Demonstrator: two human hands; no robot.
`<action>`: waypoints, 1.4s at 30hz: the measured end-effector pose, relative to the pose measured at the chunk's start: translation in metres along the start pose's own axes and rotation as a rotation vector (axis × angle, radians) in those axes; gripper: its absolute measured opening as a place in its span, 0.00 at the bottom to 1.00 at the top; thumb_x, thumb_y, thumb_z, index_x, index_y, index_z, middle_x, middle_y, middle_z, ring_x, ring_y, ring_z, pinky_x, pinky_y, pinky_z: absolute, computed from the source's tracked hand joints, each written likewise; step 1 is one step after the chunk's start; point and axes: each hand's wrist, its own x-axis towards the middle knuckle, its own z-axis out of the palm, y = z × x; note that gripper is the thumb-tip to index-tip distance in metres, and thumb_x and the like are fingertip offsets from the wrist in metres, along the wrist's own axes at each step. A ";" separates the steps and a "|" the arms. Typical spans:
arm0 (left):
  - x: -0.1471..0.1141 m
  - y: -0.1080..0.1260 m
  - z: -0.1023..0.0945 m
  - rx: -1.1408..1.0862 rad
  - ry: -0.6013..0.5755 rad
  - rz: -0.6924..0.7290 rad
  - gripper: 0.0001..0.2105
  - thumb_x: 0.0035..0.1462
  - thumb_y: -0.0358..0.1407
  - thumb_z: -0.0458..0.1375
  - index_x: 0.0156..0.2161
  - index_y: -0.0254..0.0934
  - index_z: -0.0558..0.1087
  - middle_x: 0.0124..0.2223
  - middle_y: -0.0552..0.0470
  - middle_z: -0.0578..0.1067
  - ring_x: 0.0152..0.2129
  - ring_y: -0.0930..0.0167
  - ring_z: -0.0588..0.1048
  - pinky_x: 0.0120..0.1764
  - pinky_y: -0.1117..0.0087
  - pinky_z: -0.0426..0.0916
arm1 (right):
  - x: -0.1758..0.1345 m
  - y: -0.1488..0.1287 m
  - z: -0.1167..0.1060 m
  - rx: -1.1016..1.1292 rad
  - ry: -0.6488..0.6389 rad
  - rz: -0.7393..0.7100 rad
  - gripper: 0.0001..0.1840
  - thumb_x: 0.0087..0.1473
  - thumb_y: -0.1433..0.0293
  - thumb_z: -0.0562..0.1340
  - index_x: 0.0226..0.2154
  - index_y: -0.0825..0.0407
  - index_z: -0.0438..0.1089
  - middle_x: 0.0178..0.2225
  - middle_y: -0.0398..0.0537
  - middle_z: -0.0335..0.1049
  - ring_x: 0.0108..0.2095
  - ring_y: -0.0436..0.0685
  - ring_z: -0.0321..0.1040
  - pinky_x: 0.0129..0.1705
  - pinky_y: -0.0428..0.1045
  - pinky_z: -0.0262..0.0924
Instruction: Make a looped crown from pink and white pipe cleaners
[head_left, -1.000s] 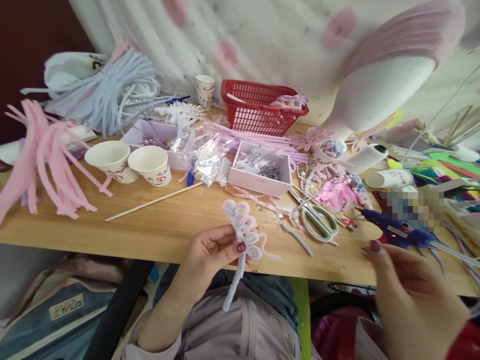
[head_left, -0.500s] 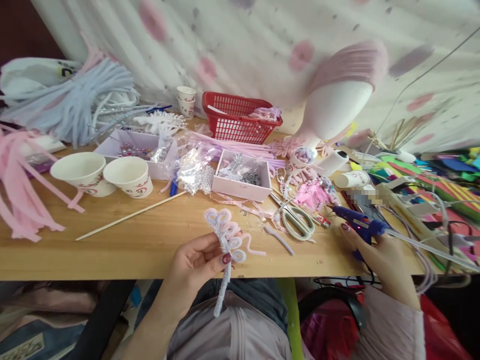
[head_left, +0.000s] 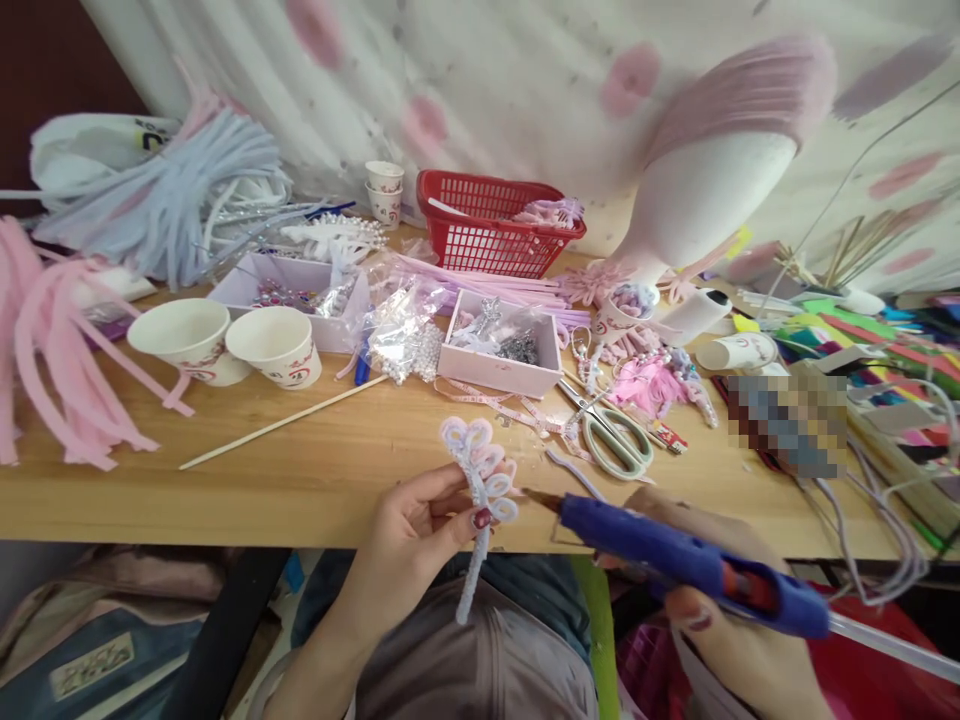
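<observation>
My left hand (head_left: 431, 530) pinches a pipe-cleaner ornament (head_left: 480, 480) by its stem, just over the table's front edge. Pale lilac and pink loops stand along its upper part, and a twisted stem hangs below my thumb. In my right hand (head_left: 720, 600) is a blue hot glue gun (head_left: 682, 560), with a clear glue stick (head_left: 892, 645) sticking out of its back end. The gun's nozzle points left, close to the ornament's loops; whether it touches them I cannot tell. Part of my right hand is hidden behind the gun.
Scissors (head_left: 615, 440), a short lilac pipe-cleaner piece (head_left: 574, 472) and a wooden stick (head_left: 281, 424) lie on the table (head_left: 300, 500). Behind are paper cups (head_left: 274, 350), a box of beads and stars (head_left: 499, 370), a red basket (head_left: 495, 250) and a white mannequin head (head_left: 705, 200).
My right hand has lifted the glue gun off the table and brought it left towards the ornament. My left hand keeps its pinch on the stem. The view has shifted slightly.
</observation>
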 end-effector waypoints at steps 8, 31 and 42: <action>0.003 -0.001 -0.001 0.060 -0.106 0.045 0.18 0.54 0.42 0.70 0.49 0.39 0.82 0.45 0.45 0.84 0.40 0.64 0.80 0.38 0.72 0.75 | 0.020 -0.008 0.017 -0.056 -0.110 -0.061 0.32 0.59 0.43 0.58 0.20 0.52 0.67 0.20 0.45 0.62 0.21 0.53 0.61 0.22 0.48 0.53; 0.002 -0.004 -0.001 0.065 -0.060 0.052 0.17 0.49 0.35 0.73 0.47 0.41 0.83 0.39 0.49 0.84 0.34 0.69 0.78 0.37 0.74 0.74 | 0.018 -0.011 0.016 -0.105 -0.134 -0.084 0.32 0.61 0.43 0.56 0.20 0.51 0.62 0.19 0.41 0.59 0.20 0.50 0.57 0.21 0.46 0.51; 0.002 -0.005 -0.002 0.062 -0.071 0.050 0.17 0.50 0.35 0.72 0.47 0.41 0.83 0.42 0.48 0.84 0.36 0.68 0.78 0.39 0.73 0.74 | 0.016 -0.012 0.013 -0.100 -0.161 -0.074 0.32 0.60 0.43 0.57 0.20 0.51 0.64 0.19 0.42 0.61 0.20 0.50 0.60 0.21 0.47 0.52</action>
